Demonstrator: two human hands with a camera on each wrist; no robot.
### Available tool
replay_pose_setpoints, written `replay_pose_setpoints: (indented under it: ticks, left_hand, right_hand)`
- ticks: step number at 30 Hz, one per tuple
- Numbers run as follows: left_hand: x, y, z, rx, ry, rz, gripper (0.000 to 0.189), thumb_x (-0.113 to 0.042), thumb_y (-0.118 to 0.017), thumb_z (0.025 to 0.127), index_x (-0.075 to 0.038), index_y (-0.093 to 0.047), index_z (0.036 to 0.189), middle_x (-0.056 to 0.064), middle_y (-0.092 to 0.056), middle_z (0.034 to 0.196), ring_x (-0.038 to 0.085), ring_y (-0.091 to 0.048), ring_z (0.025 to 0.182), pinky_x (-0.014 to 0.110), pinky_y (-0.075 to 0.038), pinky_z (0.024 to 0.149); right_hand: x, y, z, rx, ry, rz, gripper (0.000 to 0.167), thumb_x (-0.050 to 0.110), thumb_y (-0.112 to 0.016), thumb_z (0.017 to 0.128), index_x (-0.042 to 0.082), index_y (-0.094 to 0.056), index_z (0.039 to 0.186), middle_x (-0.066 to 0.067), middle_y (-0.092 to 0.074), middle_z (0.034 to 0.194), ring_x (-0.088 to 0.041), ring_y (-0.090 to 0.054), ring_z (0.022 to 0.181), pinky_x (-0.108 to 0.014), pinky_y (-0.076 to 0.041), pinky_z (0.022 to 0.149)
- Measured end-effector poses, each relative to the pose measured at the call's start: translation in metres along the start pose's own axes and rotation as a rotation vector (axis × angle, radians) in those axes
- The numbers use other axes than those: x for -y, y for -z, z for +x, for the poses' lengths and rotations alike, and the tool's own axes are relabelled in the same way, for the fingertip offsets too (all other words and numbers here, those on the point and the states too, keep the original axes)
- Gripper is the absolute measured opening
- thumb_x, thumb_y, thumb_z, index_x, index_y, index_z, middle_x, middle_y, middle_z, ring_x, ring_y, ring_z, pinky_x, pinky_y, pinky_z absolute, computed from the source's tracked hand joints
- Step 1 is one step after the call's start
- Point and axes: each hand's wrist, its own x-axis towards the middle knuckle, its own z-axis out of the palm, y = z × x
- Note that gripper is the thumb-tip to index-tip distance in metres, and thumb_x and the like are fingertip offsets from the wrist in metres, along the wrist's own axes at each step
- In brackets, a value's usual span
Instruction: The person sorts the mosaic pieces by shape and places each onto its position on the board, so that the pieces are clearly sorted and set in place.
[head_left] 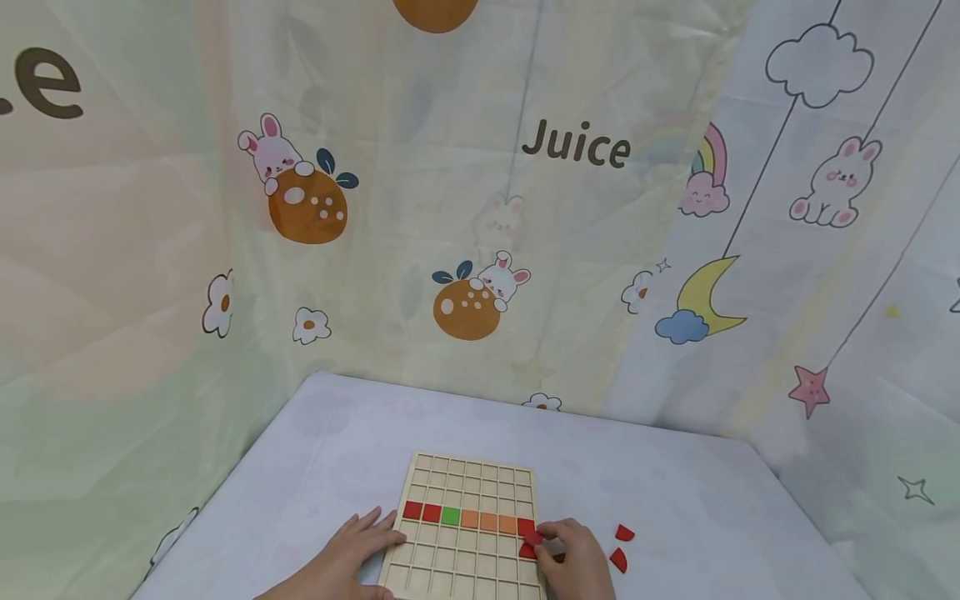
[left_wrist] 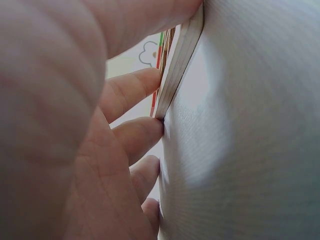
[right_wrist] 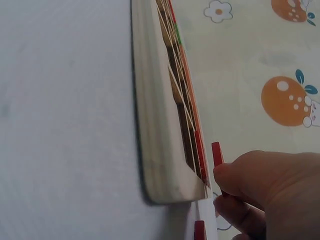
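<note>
A wooden grid board (head_left: 453,558) lies on the table. One row holds flat square tiles: two red, a green tile (head_left: 450,516), three orange and a red tile (head_left: 526,527) at the right end. At the board's right edge, my right hand (head_left: 577,560) pinches a small red piece (right_wrist: 218,154) between thumb and finger, raised just above the grid. Another red piece (head_left: 527,551) lies in the right column below that row, partly covered by the held one. Against the left edge rests my left hand (head_left: 347,560), fingers extended, with fingertips touching the board's side (left_wrist: 177,70).
Right of the right hand, two red quarter-round pieces (head_left: 625,532) lie loose on the white table cover (head_left: 697,500). Another dark red piece (head_left: 559,557) shows partly beneath that hand. Printed fabric curtains (head_left: 390,208) stand around the table's back and sides.
</note>
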Motion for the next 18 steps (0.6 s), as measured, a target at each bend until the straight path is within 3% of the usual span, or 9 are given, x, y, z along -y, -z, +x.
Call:
replay_pose_setpoints:
  ticks: [5,10,14,18]
  left_hand:
    - [0.001,0.0,0.0,0.0,-0.019,0.026,0.071,-0.052,-0.076,0.075,-0.012,-0.058,0.131,0.029,-0.043,0.145,0.059,-0.03,0.133,0.077,-0.019,0.099]
    - [0.001,-0.001,0.001,0.011,0.005,0.011,0.071,-0.053,-0.076,0.074,-0.014,-0.058,0.131,0.028,-0.042,0.146,0.058,-0.028,0.135,0.077,-0.018,0.101]
    - [0.002,-0.002,0.001,0.007,0.015,0.004,0.073,-0.056,-0.075,0.073,-0.016,-0.058,0.131,0.026,-0.042,0.148,0.056,-0.028,0.136,0.076,-0.017,0.102]
    - [0.003,-0.002,0.001,0.001,0.013,0.007,0.073,-0.057,-0.074,0.072,-0.017,-0.058,0.131,0.026,-0.042,0.147,0.056,-0.028,0.136,0.076,-0.017,0.102]
  right_hand:
    - [0.005,-0.001,-0.002,0.024,0.039,0.021,0.016,0.019,-0.08,0.079,0.018,-0.074,0.093,0.008,-0.062,0.09,-0.011,-0.053,0.081,-0.026,-0.05,0.064]
    - [0.009,-0.004,-0.005,0.01,0.075,0.035,0.016,0.017,-0.08,0.078,0.018,-0.075,0.093,0.009,-0.062,0.089,-0.008,-0.05,0.076,-0.021,-0.045,0.058]
    - [0.011,-0.007,-0.007,-0.023,0.126,0.019,0.017,0.017,-0.081,0.077,0.019,-0.075,0.092,0.011,-0.062,0.087,-0.007,-0.052,0.077,-0.023,-0.046,0.062]
    - [0.012,-0.01,-0.007,-0.005,0.142,0.004,0.018,0.02,-0.081,0.077,0.019,-0.075,0.093,0.013,-0.06,0.087,-0.008,-0.053,0.08,-0.026,-0.05,0.068]
